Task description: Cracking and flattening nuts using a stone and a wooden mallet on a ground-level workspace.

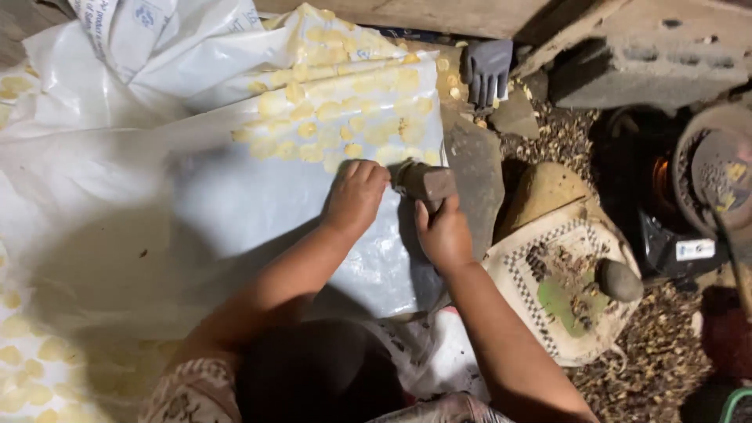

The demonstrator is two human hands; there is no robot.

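Observation:
My right hand (443,233) grips the handle of a short, heavy mallet (425,181), whose blunt head rests at the right edge of a white plastic sheet (258,204). My left hand (355,197) lies beside the mallet head, fingers curled down onto the sheet; anything under the fingertips is hidden. Rows of thin, flat yellow discs (337,110) are spread over the far part of the sheet, just beyond both hands. More discs (31,376) lie at the lower left.
A flat dark stone (475,168) lies under the sheet's right edge, a tan rock (544,188) beside it. A checkered woven tray (521,282) holds dark seeds and a pebble (619,280). A grey glove (486,70), concrete block (650,66), glowing stove with pan (717,168) and scattered husks (560,137) surround them.

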